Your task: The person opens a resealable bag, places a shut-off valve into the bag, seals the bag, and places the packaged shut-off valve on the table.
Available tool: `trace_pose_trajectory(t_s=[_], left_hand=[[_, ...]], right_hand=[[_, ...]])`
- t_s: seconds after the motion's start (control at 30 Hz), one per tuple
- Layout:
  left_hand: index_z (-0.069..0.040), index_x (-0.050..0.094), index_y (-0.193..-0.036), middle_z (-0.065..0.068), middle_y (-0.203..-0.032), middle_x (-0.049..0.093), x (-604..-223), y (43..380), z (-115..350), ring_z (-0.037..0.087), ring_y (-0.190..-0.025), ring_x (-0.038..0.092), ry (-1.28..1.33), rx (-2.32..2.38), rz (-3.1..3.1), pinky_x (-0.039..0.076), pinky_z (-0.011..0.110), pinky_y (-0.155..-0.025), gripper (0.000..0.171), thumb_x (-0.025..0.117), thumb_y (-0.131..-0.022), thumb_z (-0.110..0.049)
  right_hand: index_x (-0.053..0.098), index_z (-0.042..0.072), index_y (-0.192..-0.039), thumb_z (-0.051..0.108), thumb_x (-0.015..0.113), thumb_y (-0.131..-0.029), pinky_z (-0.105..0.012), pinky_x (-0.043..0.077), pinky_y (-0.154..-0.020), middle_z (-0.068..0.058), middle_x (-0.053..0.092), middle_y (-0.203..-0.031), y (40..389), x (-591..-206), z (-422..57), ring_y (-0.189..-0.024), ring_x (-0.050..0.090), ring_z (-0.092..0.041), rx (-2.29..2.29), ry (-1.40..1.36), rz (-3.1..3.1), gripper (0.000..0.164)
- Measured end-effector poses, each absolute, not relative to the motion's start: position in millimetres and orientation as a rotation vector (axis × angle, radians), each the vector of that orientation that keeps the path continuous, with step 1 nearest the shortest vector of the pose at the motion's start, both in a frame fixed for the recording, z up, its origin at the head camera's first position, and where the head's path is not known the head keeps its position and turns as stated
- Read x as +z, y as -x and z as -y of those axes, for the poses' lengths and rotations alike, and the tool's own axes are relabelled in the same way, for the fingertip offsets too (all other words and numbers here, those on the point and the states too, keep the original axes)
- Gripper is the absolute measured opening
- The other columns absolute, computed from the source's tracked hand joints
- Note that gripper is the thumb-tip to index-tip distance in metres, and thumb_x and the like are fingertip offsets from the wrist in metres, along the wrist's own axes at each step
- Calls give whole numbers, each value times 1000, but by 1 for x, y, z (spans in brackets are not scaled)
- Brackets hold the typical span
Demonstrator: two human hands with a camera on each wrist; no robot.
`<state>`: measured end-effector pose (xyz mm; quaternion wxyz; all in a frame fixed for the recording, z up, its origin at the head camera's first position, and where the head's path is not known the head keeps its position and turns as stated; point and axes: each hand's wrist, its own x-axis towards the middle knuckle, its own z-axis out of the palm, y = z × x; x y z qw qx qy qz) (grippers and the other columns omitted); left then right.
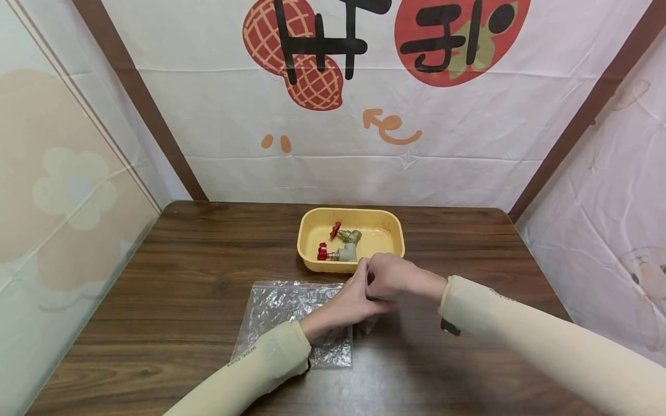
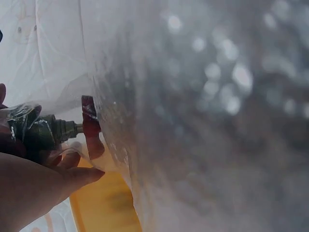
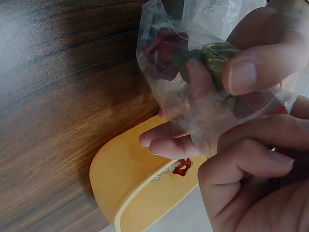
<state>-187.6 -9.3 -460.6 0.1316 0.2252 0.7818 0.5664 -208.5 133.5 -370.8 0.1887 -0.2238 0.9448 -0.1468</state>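
A brass valve (image 3: 215, 57) with a red handwheel (image 3: 165, 52) is inside a clear zip bag (image 3: 199, 30). My left hand (image 1: 343, 303) grips the valve through the plastic, its thumb (image 3: 242, 77) lying over the brass body in the right wrist view. My right hand (image 1: 395, 276) is close against the left, with curled fingers pinching the bag's red-lined zip edge (image 3: 236, 126). The left wrist view shows the valve (image 2: 41, 131) through the film, its red handwheel (image 2: 91, 123) pointing right. In the head view the hands hide the held valve.
Just beyond the hands stands a yellow tray (image 1: 398, 231) holding two valves with red handwheels, one brass (image 1: 350, 235) and one with a grey body (image 1: 347, 252). Another clear zip bag (image 1: 270, 309) lies flat on the brown wooden table (image 1: 156, 289), partly beneath my left forearm. Printed cloth (image 1: 234, 115) hangs behind.
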Motion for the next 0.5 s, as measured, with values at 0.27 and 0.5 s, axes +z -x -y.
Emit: trace_pose_trajectory(t_s=[0.27, 0.5], left_hand=[[-18, 38, -135, -1, -132, 58, -462, 188, 10, 13, -118, 58, -647, 1610, -2309, 46, 36, -106, 76, 88, -82, -39], [-18, 40, -134, -1, -129, 59, -464, 189, 11, 12, -116, 59, -641, 1580, -2338, 47, 36, -104, 74, 87, -82, -44]], right_hand=[[48, 17, -59, 7, 64, -77, -26, 37, -51, 4, 50, -60, 209, -375, -131, -58, 48, -13, -404, 569, -2664, 26], [51, 16, -60, 6, 63, -77, -27, 39, -53, 1, 54, -64, 210, -378, -130, -61, 50, -14, -401, 519, -2652, 23]])
